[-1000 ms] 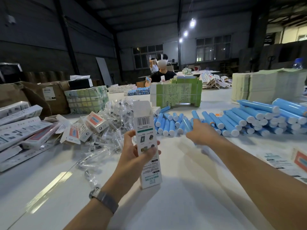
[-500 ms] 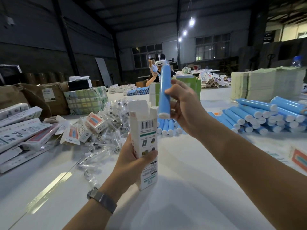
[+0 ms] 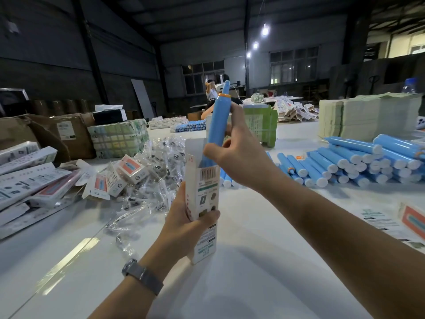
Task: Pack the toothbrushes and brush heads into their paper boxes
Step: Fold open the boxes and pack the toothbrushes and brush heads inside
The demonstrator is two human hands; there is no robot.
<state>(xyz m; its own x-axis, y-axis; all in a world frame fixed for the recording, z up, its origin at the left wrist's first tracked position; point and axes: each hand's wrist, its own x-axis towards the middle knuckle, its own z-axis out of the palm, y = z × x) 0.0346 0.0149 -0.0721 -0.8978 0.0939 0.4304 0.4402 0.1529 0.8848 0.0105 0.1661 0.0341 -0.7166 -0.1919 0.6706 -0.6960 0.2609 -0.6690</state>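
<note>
Toothbrush handle, blue with an orange ring near its top, stands almost upright with its lower end just inside the open mouth of a paper box. The right hand grips the handle around its middle, fingers curled about it, and hides the stretch just above the box opening. The left hand clasps the box at its lower half, thumb across the printed front and fingers wrapped behind; a grey watch sits on that wrist. The box is held tilted above the white table, its top flap standing open behind the handle.

Beyond the right hand, a pile of blue handles with white ends lies in rows on the table, and more of them lie just behind the box. To the left, a heap of clear plastic bags spreads across the table, with small folded cartons leaning against it and long flat boxes stacked at the edge. Brown cardboard cartons and a wrapped green-and-white bundle stand behind them. A tall stack of pale green sheets rises on the far right, and a green box stands behind the right hand. Farther back, a person sits at another table.
</note>
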